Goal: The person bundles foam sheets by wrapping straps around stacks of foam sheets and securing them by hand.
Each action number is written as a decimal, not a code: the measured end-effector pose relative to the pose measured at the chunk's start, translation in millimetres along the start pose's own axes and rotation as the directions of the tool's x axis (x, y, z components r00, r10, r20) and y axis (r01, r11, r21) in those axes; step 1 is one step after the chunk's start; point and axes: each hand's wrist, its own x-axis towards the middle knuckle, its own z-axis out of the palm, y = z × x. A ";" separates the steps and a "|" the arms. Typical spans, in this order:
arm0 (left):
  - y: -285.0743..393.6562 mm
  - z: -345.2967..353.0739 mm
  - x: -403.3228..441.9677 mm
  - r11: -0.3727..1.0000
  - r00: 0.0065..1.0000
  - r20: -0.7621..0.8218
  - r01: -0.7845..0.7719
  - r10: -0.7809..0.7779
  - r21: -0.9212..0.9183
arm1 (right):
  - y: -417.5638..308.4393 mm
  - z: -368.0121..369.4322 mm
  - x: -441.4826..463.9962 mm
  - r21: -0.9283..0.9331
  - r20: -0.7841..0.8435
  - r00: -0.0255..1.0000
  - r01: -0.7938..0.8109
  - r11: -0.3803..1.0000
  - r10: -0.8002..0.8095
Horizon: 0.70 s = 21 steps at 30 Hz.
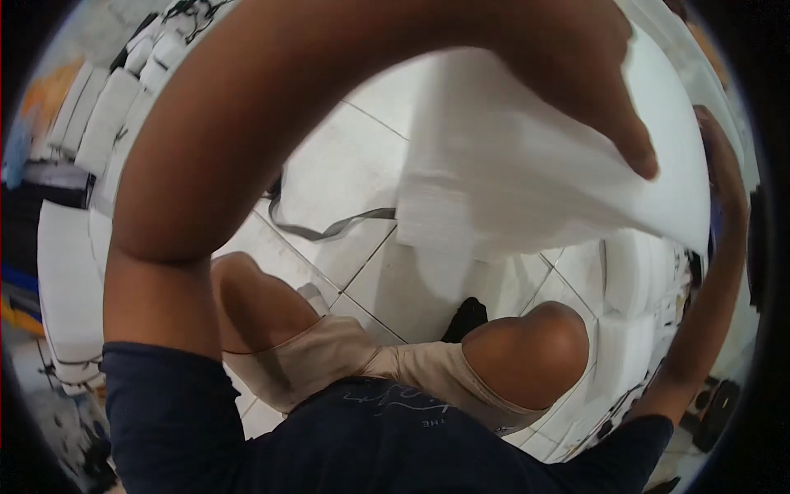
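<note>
A thin white sheet (510,173), soft like packing foam, spreads above the floor between my arms and curves up toward the right. My left arm reaches across the top of the view. My left hand (597,86) lies over the sheet with one digit stretched down along it; its other fingers are mostly hidden. At the far right, my right hand (720,152) is at the sheet's outer edge, its fingers bent around that edge and partly out of sight. Below the sheet are my bent knees and a dark foot (467,319).
A grey strap (329,229) lies on the white tiled floor (362,276). White padded blocks (629,276) stand at right, more white pieces (107,111) at upper left. A white panel (70,272) and dark items line the left edge.
</note>
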 end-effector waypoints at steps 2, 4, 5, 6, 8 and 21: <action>-4.4 3.9 5.2 0.995 0.998 0.006 -0.056 0.057 -0.080 | -78.7 9.8 -30.7 -0.330 0.052 0.988 -0.120 0.936 0.144; -8.8 8.7 10.1 0.979 0.993 0.012 -0.115 0.119 -0.166 | -90.8 16.1 -31.4 -0.367 0.009 0.981 -0.178 0.913 0.194; -6.8 12.2 8.3 0.965 0.989 0.003 -0.147 0.151 -0.215 | -90.7 34.2 -43.3 -0.544 -0.062 0.995 0.034 0.839 -0.080; -5.1 15.0 15.4 0.947 0.983 -0.005 -0.179 0.185 -0.265 | -87.4 48.8 -48.6 -0.704 -0.067 0.934 0.206 0.680 -0.352; -12.8 19.8 22.2 0.896 0.970 -0.055 -0.241 0.238 -0.373 | -94.0 69.0 -58.4 -0.812 0.018 0.951 0.194 0.550 -0.309; -286.1 343.2 -36.5 0.852 0.871 0.186 0.486 -0.454 -0.196 | -99.9 70.2 -68.7 -0.650 0.092 0.964 0.247 0.719 -0.248</action>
